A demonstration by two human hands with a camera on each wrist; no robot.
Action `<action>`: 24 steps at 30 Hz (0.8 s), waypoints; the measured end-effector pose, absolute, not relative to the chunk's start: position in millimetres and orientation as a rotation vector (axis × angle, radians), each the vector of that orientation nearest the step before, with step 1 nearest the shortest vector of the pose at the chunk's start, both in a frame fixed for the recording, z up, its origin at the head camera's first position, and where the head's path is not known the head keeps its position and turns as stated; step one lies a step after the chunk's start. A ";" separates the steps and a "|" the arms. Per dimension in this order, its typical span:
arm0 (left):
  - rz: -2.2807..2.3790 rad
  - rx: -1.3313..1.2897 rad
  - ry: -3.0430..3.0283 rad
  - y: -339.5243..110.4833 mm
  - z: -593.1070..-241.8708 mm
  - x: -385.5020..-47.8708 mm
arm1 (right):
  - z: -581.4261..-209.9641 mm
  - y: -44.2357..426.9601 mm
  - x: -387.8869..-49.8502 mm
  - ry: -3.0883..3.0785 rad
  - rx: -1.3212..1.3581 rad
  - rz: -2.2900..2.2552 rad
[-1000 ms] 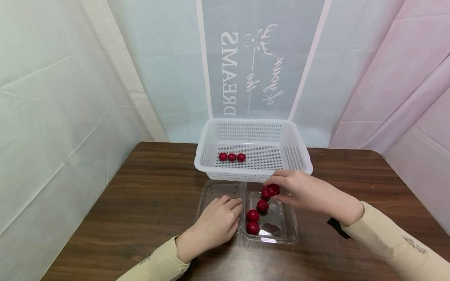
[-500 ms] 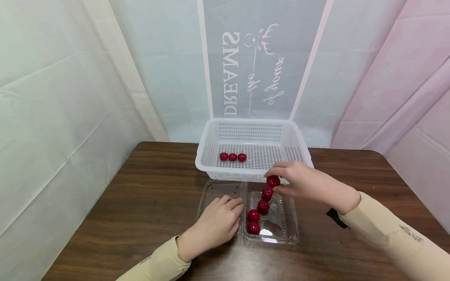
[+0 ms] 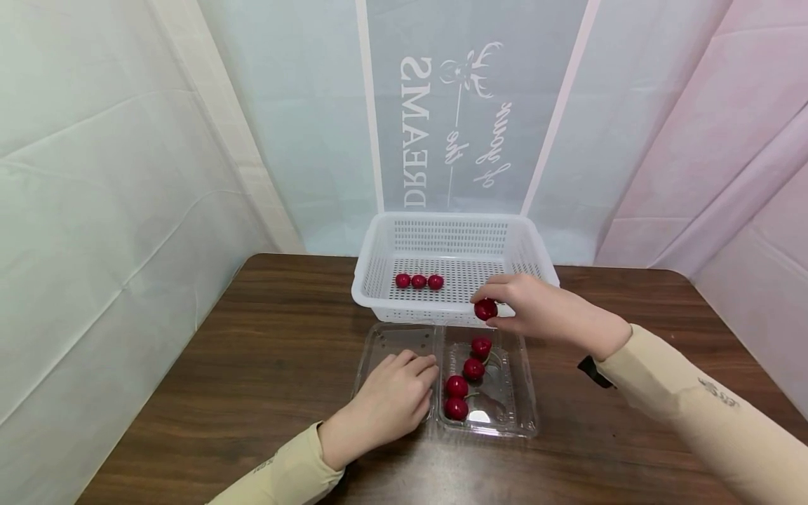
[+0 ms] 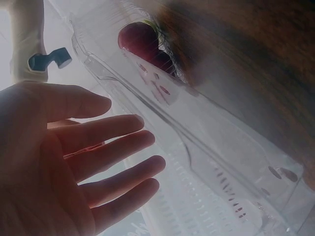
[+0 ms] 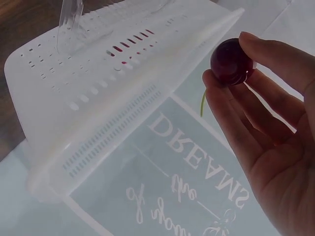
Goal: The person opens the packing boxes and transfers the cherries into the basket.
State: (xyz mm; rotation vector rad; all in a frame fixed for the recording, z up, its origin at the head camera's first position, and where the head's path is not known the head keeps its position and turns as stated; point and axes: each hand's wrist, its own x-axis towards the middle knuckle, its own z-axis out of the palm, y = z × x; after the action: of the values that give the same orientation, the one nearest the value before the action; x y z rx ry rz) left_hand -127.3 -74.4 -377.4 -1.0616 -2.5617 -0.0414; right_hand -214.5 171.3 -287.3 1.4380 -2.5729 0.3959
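My right hand (image 3: 530,306) pinches a dark red cherry (image 5: 231,62) between thumb and fingertips, at the front rim of the white basket (image 3: 549,270). A green stem (image 5: 203,102) hangs from that cherry in the right wrist view. Three cherries (image 3: 419,281) lie in a row on the basket floor. Below it stands a clear plastic clamshell box (image 3: 525,414), unfolded. Several cherries (image 3: 456,386) sit in its right half. Over the left half (image 3: 398,338) rests my left hand (image 3: 393,396), holding nothing. Its fingers are loosely extended in the left wrist view.
A dark wooden table (image 3: 252,365) carries the basket and box. Behind it hangs a pale cloth (image 3: 480,126) with mirrored lettering, close to the basket's back. White cloth sides (image 3: 126,210) rise at left and right.
My right hand has lifted the cherry out of the clamshell box and moved it up to the basket's front rim. The left hand has stayed in place.
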 end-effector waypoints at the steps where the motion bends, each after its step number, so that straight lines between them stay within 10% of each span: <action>1: -0.042 -1.062 -2.561 -74.4 -377.4 -127.4 | -287.2 170.8 -216.3 -2.571 1.438 0.391; 24: -0.043 -1.065 -2.572 -74.5 -379.0 -128.9 | -286.3 164.0 -255.8 -2.563 1.447 0.376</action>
State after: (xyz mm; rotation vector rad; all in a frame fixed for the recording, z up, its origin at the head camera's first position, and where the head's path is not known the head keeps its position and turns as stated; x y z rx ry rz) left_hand -128.9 -74.5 -379.0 -1.0646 -2.5718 -0.0429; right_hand -255.8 164.0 -286.3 1.4472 -2.5629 0.3761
